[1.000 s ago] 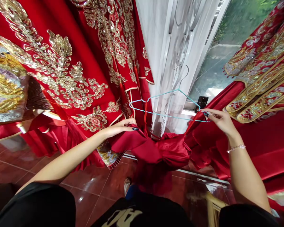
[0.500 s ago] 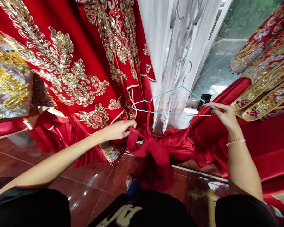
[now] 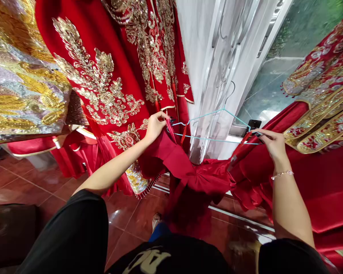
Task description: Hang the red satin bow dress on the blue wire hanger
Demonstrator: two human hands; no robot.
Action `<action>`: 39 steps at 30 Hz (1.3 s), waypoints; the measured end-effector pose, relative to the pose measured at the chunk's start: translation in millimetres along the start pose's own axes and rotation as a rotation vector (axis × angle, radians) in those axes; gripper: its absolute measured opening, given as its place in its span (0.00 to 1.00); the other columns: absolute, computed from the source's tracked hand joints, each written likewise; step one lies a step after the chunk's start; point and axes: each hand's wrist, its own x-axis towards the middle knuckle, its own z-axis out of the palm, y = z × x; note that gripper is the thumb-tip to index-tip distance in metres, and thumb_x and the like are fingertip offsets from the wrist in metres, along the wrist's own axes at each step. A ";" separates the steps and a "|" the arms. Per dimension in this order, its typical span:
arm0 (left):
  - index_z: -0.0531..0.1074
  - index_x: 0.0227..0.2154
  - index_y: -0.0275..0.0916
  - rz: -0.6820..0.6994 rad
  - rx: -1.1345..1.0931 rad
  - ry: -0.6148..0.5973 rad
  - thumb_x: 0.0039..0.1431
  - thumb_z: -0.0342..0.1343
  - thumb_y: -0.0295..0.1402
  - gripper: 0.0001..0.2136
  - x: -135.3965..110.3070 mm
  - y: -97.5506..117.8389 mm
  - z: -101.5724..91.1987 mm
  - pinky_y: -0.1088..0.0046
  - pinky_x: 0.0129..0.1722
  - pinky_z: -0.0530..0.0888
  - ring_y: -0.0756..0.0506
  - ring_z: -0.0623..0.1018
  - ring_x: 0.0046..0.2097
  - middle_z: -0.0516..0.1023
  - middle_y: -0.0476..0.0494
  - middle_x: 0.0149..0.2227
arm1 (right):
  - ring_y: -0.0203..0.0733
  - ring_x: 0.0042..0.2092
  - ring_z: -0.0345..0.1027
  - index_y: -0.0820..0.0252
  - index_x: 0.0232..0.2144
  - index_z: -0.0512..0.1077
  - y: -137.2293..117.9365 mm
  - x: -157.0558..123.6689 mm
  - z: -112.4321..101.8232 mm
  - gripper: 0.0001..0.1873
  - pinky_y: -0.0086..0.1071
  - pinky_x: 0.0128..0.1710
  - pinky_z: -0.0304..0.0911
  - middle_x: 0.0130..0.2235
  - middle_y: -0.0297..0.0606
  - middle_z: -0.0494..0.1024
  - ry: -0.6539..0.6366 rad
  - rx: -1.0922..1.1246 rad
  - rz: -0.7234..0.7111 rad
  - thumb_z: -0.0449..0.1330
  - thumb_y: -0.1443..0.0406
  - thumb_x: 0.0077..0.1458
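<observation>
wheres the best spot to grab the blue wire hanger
Grip the light blue wire hanger at its neck, just below the hook, coming from the front. That narrow stem stands clear against the white curtain, while the right hand occupies the right end and the left hand pinches red satin near the left end.

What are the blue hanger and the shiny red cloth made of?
The blue hanger looks like thin wire with a smooth plastic coating; its grey hook suggests bare metal. The red cloth looks like satin: glossy sheen, soft folds. Its exact fibre cannot be told.
</observation>
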 end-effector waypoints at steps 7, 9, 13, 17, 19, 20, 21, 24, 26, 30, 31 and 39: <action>0.73 0.30 0.35 0.099 -0.123 -0.295 0.52 0.55 0.22 0.05 22.9 7.1 39.1 0.68 0.42 0.76 0.46 0.81 0.39 0.82 0.43 0.34 | 0.49 0.47 0.78 0.58 0.31 0.84 7.7 -2.6 -2.5 0.13 0.41 0.56 0.68 0.38 0.39 0.86 0.019 -0.005 -0.049 0.60 0.66 0.44; 0.74 0.35 0.35 0.140 -0.045 -0.485 0.51 0.57 0.23 0.07 29.3 7.1 36.2 0.69 0.42 0.75 0.46 0.81 0.40 0.82 0.43 0.36 | 0.48 0.48 0.78 0.58 0.33 0.84 6.4 -3.7 -5.1 0.14 0.40 0.56 0.67 0.40 0.40 0.86 0.004 -0.010 -0.057 0.59 0.67 0.45; 0.73 0.46 0.36 0.182 0.134 -0.741 0.49 0.63 0.25 0.19 36.6 2.7 23.4 0.70 0.43 0.74 0.47 0.79 0.41 0.81 0.44 0.40 | 0.47 0.50 0.78 0.58 0.36 0.84 2.0 -10.3 -9.6 0.16 0.39 0.58 0.67 0.43 0.40 0.85 -0.039 -0.004 -0.065 0.59 0.68 0.45; 0.73 0.47 0.35 0.202 0.103 -0.640 0.52 0.59 0.24 0.17 31.3 3.5 30.1 0.68 0.46 0.74 0.46 0.79 0.45 0.80 0.42 0.43 | 0.47 0.51 0.77 0.58 0.39 0.83 -0.8 -19.6 -9.6 0.17 0.38 0.58 0.68 0.45 0.41 0.85 -0.034 0.013 -0.059 0.60 0.68 0.46; 0.73 0.47 0.35 0.211 0.050 -0.552 0.53 0.57 0.24 0.17 29.3 6.2 38.7 0.68 0.46 0.74 0.45 0.78 0.47 0.80 0.40 0.45 | 0.48 0.51 0.77 0.58 0.38 0.83 -0.8 -22.8 -8.0 0.17 0.39 0.57 0.68 0.45 0.41 0.85 -0.025 0.011 -0.047 0.60 0.67 0.46; 0.73 0.48 0.35 0.218 0.036 -0.522 0.53 0.57 0.24 0.17 29.7 7.0 42.2 0.68 0.45 0.74 0.44 0.78 0.47 0.80 0.39 0.46 | 0.48 0.51 0.77 0.57 0.38 0.83 -0.6 -23.7 -7.1 0.16 0.40 0.57 0.69 0.45 0.40 0.85 -0.024 0.011 -0.042 0.60 0.67 0.47; 0.72 0.49 0.35 0.229 0.040 -0.510 0.53 0.56 0.24 0.18 31.0 7.0 44.4 0.68 0.46 0.74 0.44 0.78 0.48 0.79 0.39 0.47 | 0.49 0.51 0.78 0.57 0.39 0.83 -0.4 -24.4 -6.4 0.16 0.42 0.57 0.69 0.45 0.40 0.85 -0.026 0.011 -0.041 0.60 0.67 0.47; 0.72 0.50 0.36 0.229 0.185 -0.585 0.52 0.58 0.25 0.20 38.7 -1.7 40.7 0.66 0.50 0.74 0.43 0.78 0.49 0.78 0.39 0.48 | 0.48 0.52 0.77 0.55 0.39 0.82 -1.0 -26.4 -6.0 0.17 0.43 0.58 0.68 0.45 0.37 0.85 -0.041 0.015 -0.058 0.59 0.68 0.47; 0.71 0.50 0.36 0.159 0.322 -0.671 0.50 0.61 0.29 0.22 42.1 -15.0 30.1 0.64 0.49 0.74 0.43 0.78 0.46 0.78 0.38 0.49 | 0.48 0.53 0.77 0.55 0.40 0.82 -3.3 -29.0 -7.0 0.18 0.43 0.59 0.67 0.46 0.37 0.85 -0.062 0.012 -0.065 0.59 0.69 0.47; 0.62 0.60 0.37 -0.029 0.339 -0.761 0.48 0.64 0.35 0.34 33.9 -41.0 1.3 0.64 0.44 0.76 0.42 0.79 0.42 0.77 0.39 0.46 | 0.47 0.55 0.75 0.55 0.43 0.82 -8.5 -36.5 -9.2 0.19 0.42 0.61 0.65 0.48 0.36 0.84 -0.103 -0.003 -0.062 0.59 0.69 0.49; 0.60 0.62 0.38 -0.034 0.301 -0.757 0.50 0.63 0.36 0.35 30.2 -42.6 -5.0 0.64 0.45 0.76 0.42 0.79 0.44 0.77 0.38 0.47 | 0.47 0.55 0.75 0.55 0.43 0.82 -9.1 -37.8 -9.3 0.19 0.42 0.61 0.65 0.48 0.36 0.84 -0.104 -0.002 -0.066 0.59 0.69 0.49; 0.70 0.57 0.38 0.209 0.365 -0.722 0.60 0.53 0.42 0.24 31.7 4.2 4.0 0.57 0.62 0.66 0.38 0.73 0.58 0.74 0.37 0.58 | 0.49 0.57 0.70 0.53 0.51 0.77 -4.1 -44.5 2.6 0.23 0.49 0.61 0.62 0.52 0.39 0.79 -0.036 -0.138 -0.143 0.58 0.65 0.51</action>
